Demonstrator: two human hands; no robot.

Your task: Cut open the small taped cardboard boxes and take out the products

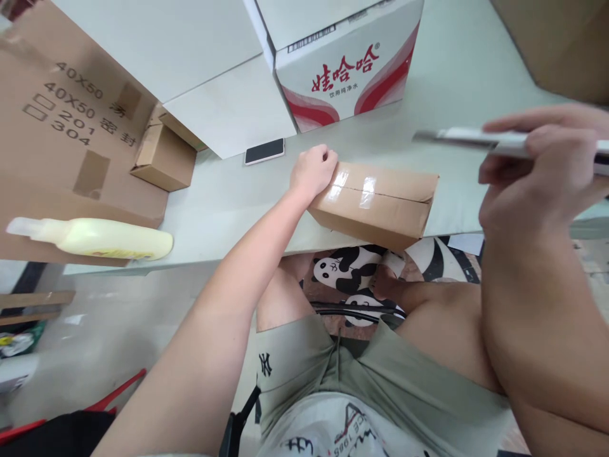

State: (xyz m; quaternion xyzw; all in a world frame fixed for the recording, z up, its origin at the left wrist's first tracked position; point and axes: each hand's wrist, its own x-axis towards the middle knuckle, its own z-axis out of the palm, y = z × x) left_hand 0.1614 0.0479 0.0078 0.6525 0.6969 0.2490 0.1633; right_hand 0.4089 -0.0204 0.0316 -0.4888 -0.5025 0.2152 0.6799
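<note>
A small brown cardboard box [375, 200] rests near the table's front edge, its top seam crossed by two strips of clear tape. My left hand [315, 170] grips the box's left end with curled fingers. On the right, my right hand [547, 158] is closed around a utility knife [469, 138] held in the air. The knife's blade points left, above the table and apart from the box. Motion blurs the knife and that hand a little.
A phone [264, 152] lies behind the box, before white cartons [349, 79]. A yellow bottle [114, 238] is at the left table edge, near a large brown carton [80, 127] and a small one [166, 155]. Another carton [561, 44] stands far right.
</note>
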